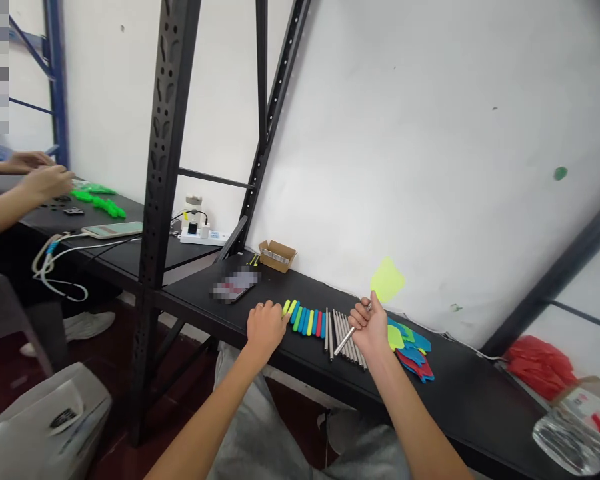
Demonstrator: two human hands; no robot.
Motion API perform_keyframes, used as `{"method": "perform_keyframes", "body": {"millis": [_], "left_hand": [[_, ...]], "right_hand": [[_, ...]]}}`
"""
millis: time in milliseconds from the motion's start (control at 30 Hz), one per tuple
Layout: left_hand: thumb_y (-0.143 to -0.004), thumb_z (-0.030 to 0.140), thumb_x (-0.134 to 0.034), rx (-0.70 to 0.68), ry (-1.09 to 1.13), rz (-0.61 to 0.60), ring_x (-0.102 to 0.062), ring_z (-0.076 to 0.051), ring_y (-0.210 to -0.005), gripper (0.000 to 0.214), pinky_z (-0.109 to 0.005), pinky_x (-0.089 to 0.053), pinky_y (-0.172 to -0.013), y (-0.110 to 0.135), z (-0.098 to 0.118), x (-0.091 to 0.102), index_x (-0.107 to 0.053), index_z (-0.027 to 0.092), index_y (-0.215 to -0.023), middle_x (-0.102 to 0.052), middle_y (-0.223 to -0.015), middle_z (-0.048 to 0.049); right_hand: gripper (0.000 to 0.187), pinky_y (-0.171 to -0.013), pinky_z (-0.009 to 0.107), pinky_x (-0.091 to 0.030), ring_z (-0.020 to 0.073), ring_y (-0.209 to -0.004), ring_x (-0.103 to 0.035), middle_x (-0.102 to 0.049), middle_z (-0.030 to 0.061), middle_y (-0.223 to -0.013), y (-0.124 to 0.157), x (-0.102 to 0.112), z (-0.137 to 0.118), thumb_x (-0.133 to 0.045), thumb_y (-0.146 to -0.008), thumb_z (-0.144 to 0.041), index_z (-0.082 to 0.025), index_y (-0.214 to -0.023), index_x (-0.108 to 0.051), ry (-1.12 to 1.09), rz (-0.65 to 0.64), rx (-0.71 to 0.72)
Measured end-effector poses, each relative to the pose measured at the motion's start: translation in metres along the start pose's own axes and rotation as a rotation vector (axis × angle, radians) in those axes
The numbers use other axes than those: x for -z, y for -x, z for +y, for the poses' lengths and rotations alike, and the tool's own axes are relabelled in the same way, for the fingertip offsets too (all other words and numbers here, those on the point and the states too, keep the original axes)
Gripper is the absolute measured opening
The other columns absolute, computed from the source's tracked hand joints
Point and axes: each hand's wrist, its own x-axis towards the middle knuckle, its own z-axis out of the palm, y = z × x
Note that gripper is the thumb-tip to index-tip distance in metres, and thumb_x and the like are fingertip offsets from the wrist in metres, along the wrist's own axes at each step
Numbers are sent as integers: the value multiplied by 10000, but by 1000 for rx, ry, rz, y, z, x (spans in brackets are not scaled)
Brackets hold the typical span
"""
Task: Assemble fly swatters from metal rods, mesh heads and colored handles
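My right hand is closed around the metal rod of a fly swatter. Its flat yellow-green head points up and away, and the bare rod end slants down to the left. At the left end of a row of coloured handle grips, my left hand has its fingers curled onto a yellow grip. Between the grips and my right hand lie several loose metal rods side by side. Beyond my right wrist is a pile of blue, green, red and yellow swatter heads.
A phone and an open cardboard box lie to the left on the black table. A black post stands left. Further left, a co-worker's hands work near green pieces. A red bag sits at right.
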Motion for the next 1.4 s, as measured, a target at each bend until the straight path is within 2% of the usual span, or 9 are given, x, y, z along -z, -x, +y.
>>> {"method": "perform_keyframes", "body": {"millis": [233,467,633,767,833,933,1000,1167,1400], "left_hand": [[-918,378,-522,70,78,-129,-652,-264,-881,266,-320,-425,-733,-3,-5,6,-713,193,-919,-700,-910,-127],[-911,316,-525,46,23,-94,-650,-241,-906,218,-300,-439,-738,-2,-4,9,-680,163,-928,-653,-1029,-127],[-922,259,-458,71,1,-99,-647,-257,-890,214,-301,-426,-697,-4,-2,17,-640,162,-861,-647,-990,-124],[-898,243,-459,78,180,-51,-619,-230,-775,159,-283,-384,-646,-5,3,24,-539,211,-1032,-638,-885,-74],[-886,237,-462,-44,349,-90,-578,-199,-704,195,-268,-365,-635,-1,13,23,-488,227,-1079,-606,-799,-30],[-884,199,-421,-320,673,-224,-521,-157,-672,235,-247,-365,-644,10,36,13,-460,231,-1114,-569,-776,7],[-900,204,-383,-410,824,-292,-494,-147,-671,230,-242,-363,-645,18,49,5,-483,229,-1106,-543,-773,14],[-913,229,-346,-354,952,-310,-444,-138,-643,160,-246,-328,-623,25,59,-10,-503,210,-891,-450,-717,24],[-906,224,-348,-304,966,-330,-414,-132,-645,117,-246,-298,-612,24,55,-19,-451,206,-853,-416,-715,33]], "right_hand": [[511,-322,230,-98,67,-389,-75,-165,-111,-463,-6,-7,9,-566,-896,-540,-210,-586,-329,-4,26,18],[551,-332,227,-111,65,-404,-72,-145,-112,-484,-13,-2,11,-590,-876,-562,-220,-601,-257,45,28,92],[524,-328,216,-117,55,-400,-80,-142,-123,-480,-15,7,14,-696,-838,-426,-222,-630,-261,19,97,91],[452,-323,214,-121,54,-390,-80,-139,-129,-463,-17,1,4,-676,-848,-262,-223,-644,-274,-45,149,104],[449,-321,211,-124,53,-385,-77,-132,-130,-455,-17,-9,-7,-634,-866,-231,-225,-640,-247,-86,148,126],[438,-318,203,-112,50,-382,-63,-120,-132,-450,-18,-29,-25,-594,-885,-219,-225,-642,-230,-115,130,181],[426,-319,197,-104,47,-382,-58,-118,-135,-451,-19,-40,-35,-590,-885,-214,-225,-646,-238,-107,112,221],[416,-325,192,-98,42,-383,-63,-122,-141,-460,-21,-50,-44,-607,-856,-188,-230,-655,-246,-61,102,271],[420,-321,185,-104,42,-382,-68,-125,-146,-469,-20,-52,-39,-631,-825,-184,-235,-661,-248,-21,97,276]]}}
